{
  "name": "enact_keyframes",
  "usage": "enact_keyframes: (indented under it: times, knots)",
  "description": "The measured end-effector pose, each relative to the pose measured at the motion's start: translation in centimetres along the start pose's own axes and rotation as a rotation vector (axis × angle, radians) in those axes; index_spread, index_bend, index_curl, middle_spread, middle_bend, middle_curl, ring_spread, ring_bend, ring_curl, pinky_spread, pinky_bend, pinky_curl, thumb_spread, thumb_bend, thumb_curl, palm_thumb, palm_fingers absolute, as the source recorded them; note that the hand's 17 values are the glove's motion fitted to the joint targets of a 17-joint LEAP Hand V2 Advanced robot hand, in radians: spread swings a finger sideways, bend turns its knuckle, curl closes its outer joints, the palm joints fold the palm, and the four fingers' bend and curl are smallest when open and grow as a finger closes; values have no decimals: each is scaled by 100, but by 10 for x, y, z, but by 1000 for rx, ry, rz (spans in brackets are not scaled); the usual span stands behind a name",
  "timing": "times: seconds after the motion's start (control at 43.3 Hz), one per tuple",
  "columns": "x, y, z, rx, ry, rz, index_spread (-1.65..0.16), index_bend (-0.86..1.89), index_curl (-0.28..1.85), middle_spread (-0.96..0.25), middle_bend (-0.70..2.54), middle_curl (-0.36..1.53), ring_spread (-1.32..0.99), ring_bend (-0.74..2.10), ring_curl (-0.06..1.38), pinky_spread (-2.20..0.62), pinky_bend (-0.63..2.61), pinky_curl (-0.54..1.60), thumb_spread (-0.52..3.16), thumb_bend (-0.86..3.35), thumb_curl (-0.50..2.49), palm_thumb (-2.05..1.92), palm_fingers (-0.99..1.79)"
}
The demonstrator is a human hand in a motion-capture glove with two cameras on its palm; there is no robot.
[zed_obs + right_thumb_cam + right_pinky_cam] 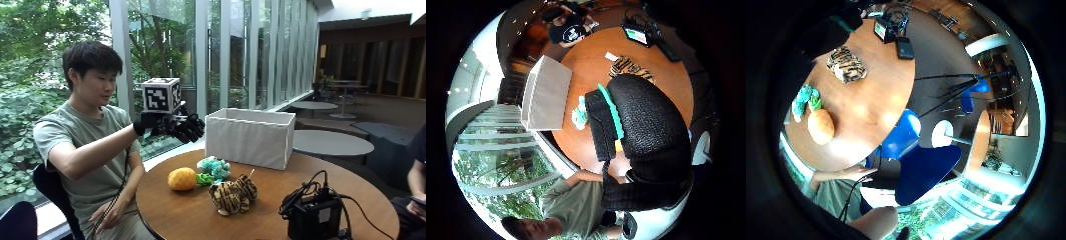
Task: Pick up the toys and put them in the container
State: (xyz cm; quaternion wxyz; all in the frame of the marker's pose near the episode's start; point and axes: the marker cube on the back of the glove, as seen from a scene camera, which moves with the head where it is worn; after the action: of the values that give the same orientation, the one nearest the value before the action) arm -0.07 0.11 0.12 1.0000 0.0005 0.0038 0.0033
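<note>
Three toys lie on the round wooden table (193, 215): an orange ball (182, 179), a teal and green plush (213, 169) and a striped tiger plush (233, 195). Behind them stands the white fabric container (249, 137), open on top. My gloved right hand (174, 125) is raised well above the table, left of the container, with its fingers loosely curled and nothing in them. The little finger side palm view looks down on the ball (821, 126), the teal plush (806, 99) and the tiger (847, 65). In the thumb side palm view the container (545, 93) shows beside the teal plush (579, 116).
A black device with cables (313, 215) sits at the table's right front. The person's bare left hand rests in the lap (106, 215). A blue chair (916, 165) stands by the table. Other round tables (331, 142) stand behind, glass wall to the left.
</note>
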Motion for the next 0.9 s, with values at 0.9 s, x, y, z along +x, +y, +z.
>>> enact_keyframes:
  times: [0.9]
  knots:
    - [-58, -104, 33, -136, -11, 117, -21, 14, 18, 0, 32, 28, -12, 68, 23, -6, 76, 31, 151, -3, 7, -5, 5]
